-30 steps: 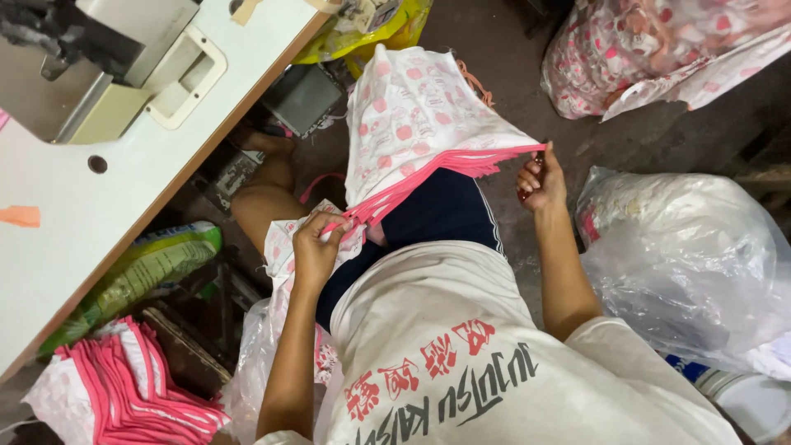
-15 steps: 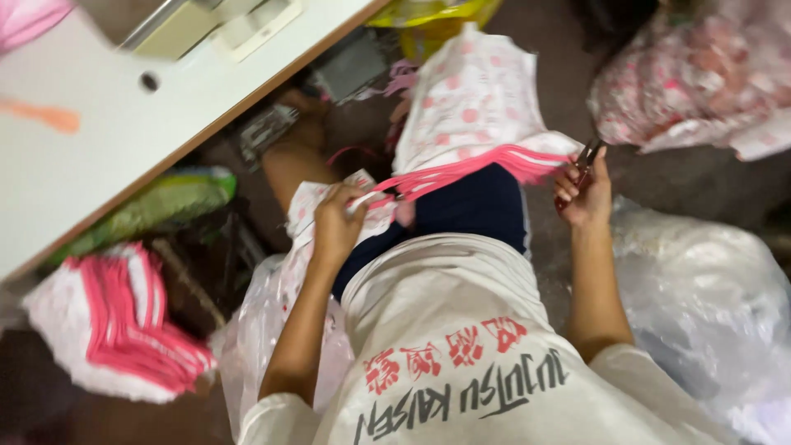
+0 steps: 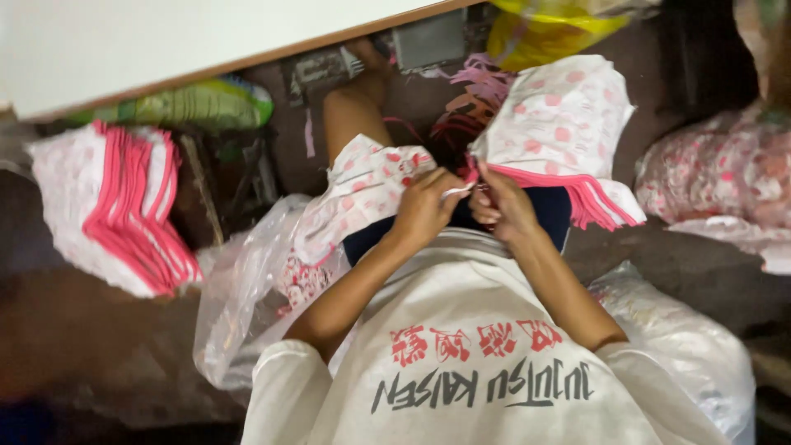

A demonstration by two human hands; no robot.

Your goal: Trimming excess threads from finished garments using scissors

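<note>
Frame blurred; fingertips hidden in folds. Left hand (image 3: 424, 206) and right hand (image 3: 503, 206) both pinch closed on the pink-trimmed floral fabric (image 3: 560, 132), nearly touching.

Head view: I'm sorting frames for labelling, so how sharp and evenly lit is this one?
Head view: slight motion blur throughout, strongest at the stack of pink-edged pieces on the left; the left hand and right hand on the spotted fabric are soft but readable; the white tabletop is nearly blown out, the floor dim, with glare on the clear plastic bag.
</note>
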